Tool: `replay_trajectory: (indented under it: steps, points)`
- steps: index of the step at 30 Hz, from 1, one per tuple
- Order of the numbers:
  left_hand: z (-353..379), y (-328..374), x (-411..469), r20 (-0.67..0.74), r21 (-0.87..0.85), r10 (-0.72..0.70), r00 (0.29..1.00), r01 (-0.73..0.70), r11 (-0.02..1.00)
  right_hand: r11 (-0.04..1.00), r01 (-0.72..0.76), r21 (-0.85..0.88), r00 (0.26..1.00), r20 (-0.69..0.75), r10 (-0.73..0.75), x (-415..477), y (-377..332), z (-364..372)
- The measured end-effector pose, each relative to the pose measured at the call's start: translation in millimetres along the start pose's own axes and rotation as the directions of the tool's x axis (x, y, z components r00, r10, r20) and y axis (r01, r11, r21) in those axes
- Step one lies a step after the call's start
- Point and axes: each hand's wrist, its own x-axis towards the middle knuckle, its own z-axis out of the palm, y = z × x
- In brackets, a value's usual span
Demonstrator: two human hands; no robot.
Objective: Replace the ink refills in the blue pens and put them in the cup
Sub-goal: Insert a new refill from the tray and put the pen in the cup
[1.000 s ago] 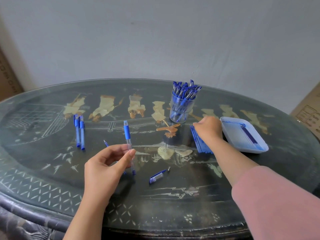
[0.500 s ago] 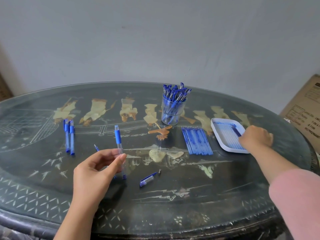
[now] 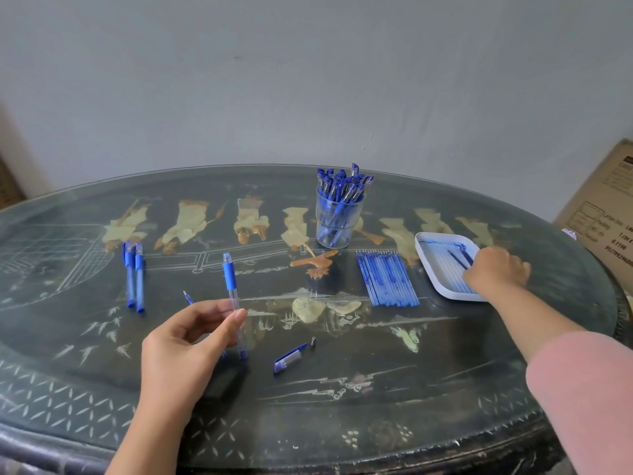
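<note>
Working at dark oval table (image 3: 376, 406), pale inlaid figures under glass. White tray (image 3: 423, 250) far right, thin refills inside. My right hand (image 3: 495, 272) over its near corner, knuckles toward me, fingers curled down; cannot tell if gripping anything. Clear cup (image 3: 337, 224) centre back, packed with blue pens. Row of refills (image 3: 387, 279) flat between cup and tray. My left hand (image 3: 181, 351) pinches pen barrel (image 3: 230, 275) upright, thumb against fingertips. Two pens (image 3: 134, 275) lie side by side far left. Pen cap (image 3: 289, 358) and small metal tip (image 3: 312, 341) near left hand, just apart.

Dark inlaid oval table (image 3: 342, 423), grey wall (image 3: 308, 80), cardboard box (image 3: 606, 217) at right
</note>
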Motion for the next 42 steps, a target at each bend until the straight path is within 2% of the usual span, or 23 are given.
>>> replay_trajectory:
  steps: [3, 5, 6, 7, 9, 10, 12, 13, 14, 16, 19, 22, 25, 32, 36, 42]
  points:
    - [0, 0, 0, 0.008, -0.001, 0.005, 1.0, -0.005, 1.0, 0.997, -0.023, 0.073, 0.999, -0.031, 0.025, 0, -3, 1]
    - [-1, 0, 0, 0.017, 0.003, 0.014, 1.0, -0.014, 1.0, 0.963, 0.006, 0.269, 0.993, -0.113, 0.025, -4, -11, -8]
    - [-2, 0, 0, 0.022, 0.015, 0.017, 1.0, -0.017, 1.0, 0.901, 0.061, 0.43, 0.985, -0.17, 0.014, -12, -18, -17]
    - [-2, 0, -1, 0.029, 0.028, 0.017, 0.999, -0.018, 0.999, 0.795, 0.117, 0.596, 0.978, -0.209, 0.013, -21, -27, -28]
    - [-2, 1, -2, 0.043, 0.033, 0.013, 0.999, -0.015, 0.999, 0.487, 0.182, 0.854, 0.975, -0.22, 0.021, -48, -50, -56]
    - [-2, 2, -3, 0.046, 0.032, 0.014, 0.999, -0.015, 0.999, 0.297, 0.167, 0.94, 0.985, -0.174, -0.006, -66, -62, -71]
    - [-2, 2, -3, 0.05, 0.029, 0.017, 0.999, -0.019, 0.999, -0.07, 0.053, 0.996, 0.982, -0.065, -0.178, -103, -85, -96]
    - [-2, 3, -3, 0.053, 0.026, 0.016, 0.998, -0.018, 1.0, -0.195, -0.027, 0.98, 0.961, -0.029, -0.274, -121, -97, -105]
    - [-3, 4, -4, 0.057, 0.022, 0.012, 0.998, -0.013, 1.0, -0.274, -0.099, 0.957, 0.934, -0.006, -0.358, -137, -106, -110]
    - [-3, 5, -4, 0.069, 0.017, 0.005, 0.998, -0.006, 1.0, -0.356, -0.221, 0.908, 0.866, 0.015, -0.5, -166, -124, -118]
    - [-3, 4, -4, 0.079, 0.027, 0.009, 0.997, -0.011, 1.0, -0.378, -0.304, 0.874, 0.784, 0.004, -0.621, -193, -145, -120]
    - [-4, 3, -4, 0.089, 0.027, 0.008, 0.996, -0.01, 1.0, -0.323, -0.292, 0.9, 0.748, 0.005, -0.663, -204, -159, -120]
    - [-4, 3, -4, 0.098, 0.04, 0.022, 0.995, -0.026, 0.999, -0.267, -0.23, 0.936, 0.752, -0.003, -0.659, -206, -164, -120]
    - [-4, 4, -4, 0.107, 0.052, 0.053, 0.993, -0.059, 0.997, -0.217, -0.171, 0.961, 0.776, -0.005, -0.63, -203, -164, -118]
    - [-4, 2, -3, 0.093, 0.077, 0.051, 0.994, -0.058, 0.995, -0.157, -0.078, 0.984, 0.762, -0.043, -0.647, -202, -164, -118]
    - [-4, 2, -4, 0.09, 0.093, 0.05, 0.995, -0.059, 0.994, 0.013, 0.139, 0.99, 0.704, -0.09, -0.705, -191, -164, -124]
